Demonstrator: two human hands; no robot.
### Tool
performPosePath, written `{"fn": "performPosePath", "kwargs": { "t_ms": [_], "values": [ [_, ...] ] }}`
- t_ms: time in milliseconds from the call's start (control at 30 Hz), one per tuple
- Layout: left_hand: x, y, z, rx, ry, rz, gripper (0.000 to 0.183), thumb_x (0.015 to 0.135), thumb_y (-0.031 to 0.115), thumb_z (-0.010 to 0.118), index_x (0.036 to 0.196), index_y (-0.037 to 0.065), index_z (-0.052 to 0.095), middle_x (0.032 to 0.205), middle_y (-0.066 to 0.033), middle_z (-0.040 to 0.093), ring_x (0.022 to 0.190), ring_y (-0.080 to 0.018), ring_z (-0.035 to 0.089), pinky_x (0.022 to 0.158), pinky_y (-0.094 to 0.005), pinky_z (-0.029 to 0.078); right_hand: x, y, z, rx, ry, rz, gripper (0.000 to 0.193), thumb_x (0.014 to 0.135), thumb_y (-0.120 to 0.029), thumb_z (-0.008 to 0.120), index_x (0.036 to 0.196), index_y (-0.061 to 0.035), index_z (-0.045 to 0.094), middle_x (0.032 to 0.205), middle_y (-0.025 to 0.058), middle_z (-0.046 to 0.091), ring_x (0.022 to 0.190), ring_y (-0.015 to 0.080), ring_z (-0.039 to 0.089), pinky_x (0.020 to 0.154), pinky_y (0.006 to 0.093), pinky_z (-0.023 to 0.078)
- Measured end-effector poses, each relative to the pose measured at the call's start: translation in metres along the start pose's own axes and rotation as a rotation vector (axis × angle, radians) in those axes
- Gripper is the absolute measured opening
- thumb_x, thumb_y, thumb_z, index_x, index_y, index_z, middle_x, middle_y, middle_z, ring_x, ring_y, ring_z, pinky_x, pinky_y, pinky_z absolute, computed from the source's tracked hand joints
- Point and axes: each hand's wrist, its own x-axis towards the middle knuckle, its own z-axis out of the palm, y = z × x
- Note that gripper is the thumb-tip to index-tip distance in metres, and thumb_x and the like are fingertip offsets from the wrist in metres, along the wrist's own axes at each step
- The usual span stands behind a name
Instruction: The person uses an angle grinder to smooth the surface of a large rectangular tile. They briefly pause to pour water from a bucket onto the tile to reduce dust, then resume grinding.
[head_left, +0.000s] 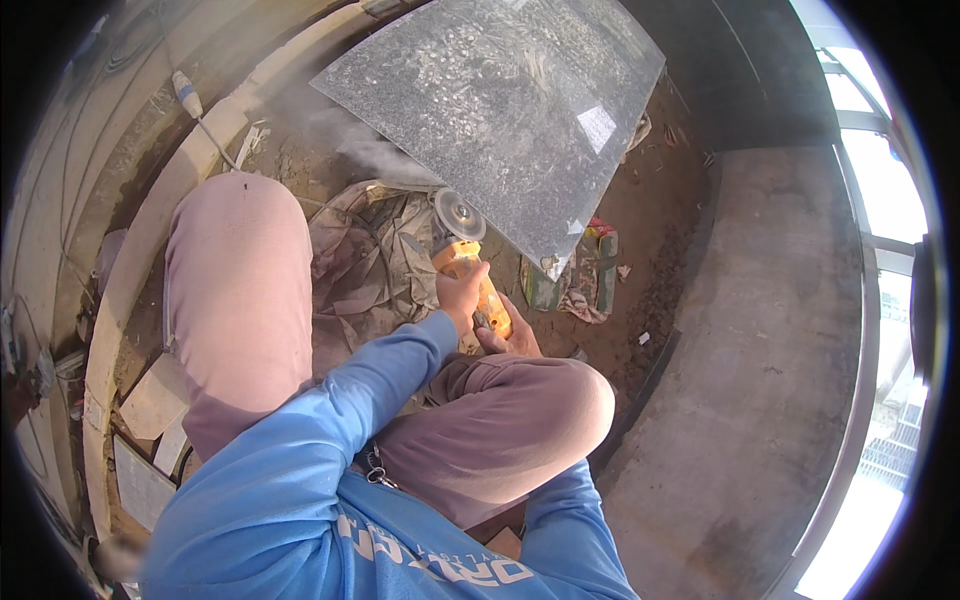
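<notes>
Both my hands are closed around an orange angle grinder [489,306]. My left hand [461,296] wraps the front of its body, just behind the head. Farther back, my right hand [513,334] grips the rear part, and my bent knee hides that forearm. The grinder's round disc [460,214] is at the near edge of a speckled dark grey stone slab [490,110]. Pale dust [375,155] streams away to the left from the disc along that edge. Whether the disc is touching the stone at this instant I cannot tell.
Crumpled dusty sacking [365,255] lies under the grinder. A green and red printed bag [590,275] sits beneath the slab's near corner. At left, a cable with a connector [187,95] crosses a curved ledge [140,240]. A wide concrete ledge [770,300] runs along the right.
</notes>
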Motion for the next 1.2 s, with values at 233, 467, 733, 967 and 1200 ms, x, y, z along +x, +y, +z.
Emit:
{"fn": "performPosePath", "kwargs": {
  "t_ms": [233,467,733,967,1200],
  "values": [
    [0.002,0.004,0.0,0.006,0.032,-0.012,0.052,0.079,0.022,0.081,0.119,0.0,0.054,0.107,-0.0081,0.063,0.094,-0.0201,0.063,0.079,-0.0384,0.053,0.0,-0.015,0.008,-0.029,0.002,0.054,0.087,0.086,-0.025,0.078,0.151,0.0016,0.027,0.137,0.0135,0.053,0.125,0.0203,0.053,0.103,0.0337,0.042],
    [-0.001,0.01,0.003,-0.016,0.005,-0.001,0.049,0.079,0.021,0.081,0.117,0.002,0.055,0.106,-0.0073,0.063,0.093,-0.0191,0.063,0.079,-0.0376,0.053,0.009,0.006,-0.006,-0.08,0.014,0.005,0.092,0.083,-0.031,0.08,0.151,0.0026,0.028,0.136,0.0149,0.054,0.124,0.0215,0.053,0.104,0.034,0.041],
    [0.014,0.01,-0.002,-0.042,-0.023,-0.027,0.053,0.077,0.017,0.082,0.119,0.002,0.052,0.108,-0.0083,0.061,0.095,-0.0204,0.062,0.081,-0.0373,0.052,0.016,-0.003,-0.001,-0.214,0.035,0.016,0.096,0.081,-0.037,0.082,0.15,0.0038,0.029,0.134,0.0155,0.056,0.121,0.0221,0.055,0.102,0.0339,0.042],
    [0.017,0.012,-0.003,-0.074,-0.031,-0.044,0.059,0.077,0.017,0.082,0.123,0.001,0.048,0.111,-0.0095,0.06,0.098,-0.0209,0.062,0.083,-0.0374,0.052,0.019,0.003,0.001,-0.239,0.07,-0.071,0.098,0.079,-0.046,0.082,0.15,0.0003,0.033,0.119,0.0078,0.062,0.095,0.0131,0.058,0.081,0.0279,0.047],
    [0.014,0.021,-0.001,-0.046,-0.009,-0.044,0.046,0.081,0.021,0.08,0.115,0.002,0.057,0.105,-0.007,0.063,0.09,-0.0187,0.064,0.076,-0.0383,0.054,0.02,-0.004,0.003,-0.275,0.068,-0.017,0.096,0.08,-0.044,0.082,0.151,-0.0007,0.033,0.117,0.0074,0.062,0.092,0.012,0.057,0.078,0.0271,0.046]
  ]
}}
